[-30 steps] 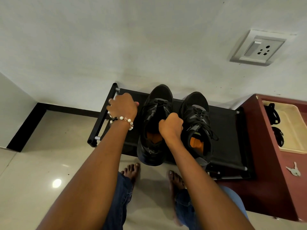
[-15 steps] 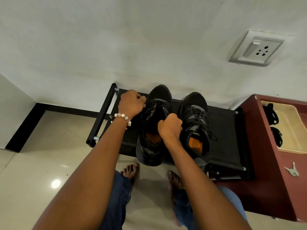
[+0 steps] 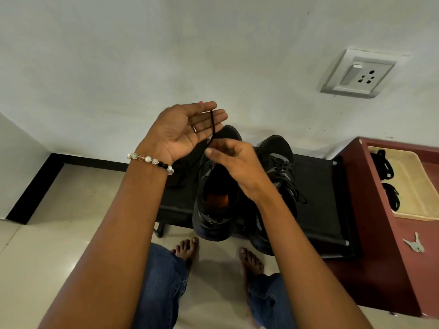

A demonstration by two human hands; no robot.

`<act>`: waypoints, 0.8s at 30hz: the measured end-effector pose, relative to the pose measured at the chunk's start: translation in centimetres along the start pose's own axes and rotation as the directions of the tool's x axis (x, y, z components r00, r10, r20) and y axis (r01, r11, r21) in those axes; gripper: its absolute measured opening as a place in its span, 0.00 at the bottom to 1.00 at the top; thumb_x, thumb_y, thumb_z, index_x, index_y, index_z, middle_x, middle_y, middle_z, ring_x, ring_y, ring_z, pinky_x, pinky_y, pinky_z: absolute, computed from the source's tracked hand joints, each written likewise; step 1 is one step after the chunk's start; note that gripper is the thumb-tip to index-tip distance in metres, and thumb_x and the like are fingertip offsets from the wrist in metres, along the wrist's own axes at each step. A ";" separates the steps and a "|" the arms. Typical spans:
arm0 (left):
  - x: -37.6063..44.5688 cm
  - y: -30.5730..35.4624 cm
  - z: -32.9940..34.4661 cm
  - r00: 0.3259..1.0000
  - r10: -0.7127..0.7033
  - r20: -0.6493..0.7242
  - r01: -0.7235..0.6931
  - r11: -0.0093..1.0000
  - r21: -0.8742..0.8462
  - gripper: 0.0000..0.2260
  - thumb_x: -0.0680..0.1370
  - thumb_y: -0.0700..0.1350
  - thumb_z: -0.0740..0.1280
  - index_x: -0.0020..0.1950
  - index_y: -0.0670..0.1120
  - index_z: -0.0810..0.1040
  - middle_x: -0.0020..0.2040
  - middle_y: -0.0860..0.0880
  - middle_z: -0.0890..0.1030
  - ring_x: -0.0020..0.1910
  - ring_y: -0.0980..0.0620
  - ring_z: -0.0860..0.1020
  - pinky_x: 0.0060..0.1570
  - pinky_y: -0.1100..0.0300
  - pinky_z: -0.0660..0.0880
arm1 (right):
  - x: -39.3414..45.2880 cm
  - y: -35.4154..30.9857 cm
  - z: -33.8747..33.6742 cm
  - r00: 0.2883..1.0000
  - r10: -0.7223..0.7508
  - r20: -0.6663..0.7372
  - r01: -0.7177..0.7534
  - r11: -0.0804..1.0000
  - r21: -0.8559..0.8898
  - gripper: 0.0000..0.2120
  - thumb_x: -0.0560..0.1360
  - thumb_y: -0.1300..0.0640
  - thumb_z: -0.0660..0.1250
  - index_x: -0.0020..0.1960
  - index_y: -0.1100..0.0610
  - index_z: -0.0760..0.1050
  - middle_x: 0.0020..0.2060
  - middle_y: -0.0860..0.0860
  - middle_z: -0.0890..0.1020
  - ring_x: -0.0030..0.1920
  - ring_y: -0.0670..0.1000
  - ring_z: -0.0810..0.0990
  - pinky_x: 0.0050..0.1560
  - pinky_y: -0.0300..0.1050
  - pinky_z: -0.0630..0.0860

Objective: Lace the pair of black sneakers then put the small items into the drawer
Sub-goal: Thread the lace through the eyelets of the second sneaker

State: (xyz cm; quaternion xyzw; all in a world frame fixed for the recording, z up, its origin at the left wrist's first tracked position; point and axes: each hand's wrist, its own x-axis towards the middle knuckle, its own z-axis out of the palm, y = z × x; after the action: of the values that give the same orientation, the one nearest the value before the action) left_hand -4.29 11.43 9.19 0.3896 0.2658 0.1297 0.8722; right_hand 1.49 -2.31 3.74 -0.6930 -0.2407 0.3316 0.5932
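Both hands are lifting off the left sneaker [image 3: 215,198], drawing its black lace [image 3: 212,129] up above the low black rack [image 3: 318,186] beside the open drawer [image 3: 418,186]. The left hand [image 3: 183,131] is lying flat, palm up, under the lace while the right hand [image 3: 234,160] is pinching it. Light, limp and probably slippery, the lace is best held near its stiff tip.
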 end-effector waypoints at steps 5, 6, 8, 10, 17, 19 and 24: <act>0.2 0.3 -0.9 1.000 -0.013 -0.022 0.007 0.973 -0.232 0.13 0.80 0.35 0.60 0.62 0.32 0.73 0.57 0.34 0.80 0.56 0.41 0.81 0.59 0.49 0.77 | 0.2 0.0 0.6 0.997 -0.051 0.066 0.053 0.998 -0.020 0.07 0.75 0.59 0.71 0.51 0.62 0.82 0.45 0.57 0.85 0.48 0.49 0.83 0.57 0.44 0.78; 0.4 0.3 -1.4 0.999 -0.004 -0.054 -0.011 0.960 -0.279 0.13 0.80 0.34 0.60 0.63 0.32 0.73 0.57 0.34 0.80 0.56 0.41 0.82 0.59 0.48 0.77 | 0.2 -0.2 0.1 0.995 -0.047 0.086 0.045 0.999 0.024 0.06 0.75 0.60 0.71 0.49 0.63 0.82 0.43 0.57 0.85 0.46 0.49 0.83 0.54 0.41 0.78; 0.9 0.2 -2.5 0.991 0.005 -0.134 -0.052 0.937 -0.344 0.13 0.80 0.34 0.60 0.63 0.32 0.73 0.57 0.34 0.80 0.55 0.42 0.82 0.60 0.48 0.76 | 0.1 -0.6 -1.5 0.993 -0.019 0.115 0.008 0.995 0.096 0.04 0.76 0.60 0.69 0.47 0.61 0.81 0.38 0.55 0.84 0.43 0.49 0.82 0.51 0.41 0.76; 1.4 -0.1 -3.7 0.979 0.005 -0.204 -0.085 0.919 -0.385 0.13 0.80 0.34 0.59 0.64 0.33 0.73 0.58 0.35 0.80 0.56 0.42 0.81 0.61 0.49 0.75 | 0.0 -0.8 -3.5 0.995 0.007 0.102 -0.023 0.989 0.149 0.04 0.76 0.60 0.69 0.46 0.60 0.81 0.34 0.54 0.82 0.40 0.50 0.81 0.54 0.50 0.74; 3.4 -1.3 -5.9 0.929 -0.025 -0.368 -0.112 0.932 -0.345 0.11 0.81 0.37 0.58 0.62 0.36 0.73 0.61 0.38 0.76 0.65 0.43 0.75 0.67 0.48 0.70 | -0.2 -0.7 -9.8 0.971 -0.008 -0.239 0.114 0.895 0.430 0.09 0.77 0.55 0.67 0.44 0.61 0.81 0.25 0.48 0.70 0.27 0.47 0.66 0.38 0.44 0.73; 3.9 -1.7 -6.1 0.931 -0.052 -0.362 -0.034 0.974 -0.226 0.13 0.82 0.38 0.58 0.66 0.38 0.71 0.66 0.38 0.73 0.66 0.42 0.73 0.67 0.48 0.70 | -0.2 -0.6 -10.4 0.947 0.001 -0.320 0.133 0.908 0.397 0.12 0.79 0.53 0.66 0.45 0.60 0.81 0.25 0.48 0.68 0.26 0.46 0.63 0.32 0.41 0.68; 4.0 -3.1 -6.0 0.895 0.289 -0.340 0.105 0.603 0.791 0.17 0.78 0.41 0.67 0.67 0.45 0.75 0.53 0.44 0.82 0.45 0.49 0.82 0.47 0.59 0.80 | 0.9 0.1 -7.9 0.964 -0.035 -0.263 0.029 0.999 -0.026 0.13 0.80 0.50 0.64 0.46 0.58 0.82 0.24 0.45 0.68 0.25 0.44 0.64 0.28 0.38 0.65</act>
State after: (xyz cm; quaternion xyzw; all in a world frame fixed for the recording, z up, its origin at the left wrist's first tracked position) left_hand -4.30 14.78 2.02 0.7090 0.4616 0.1279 0.5176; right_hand 7.99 -6.89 4.04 -0.7334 -0.1745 0.2242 0.6176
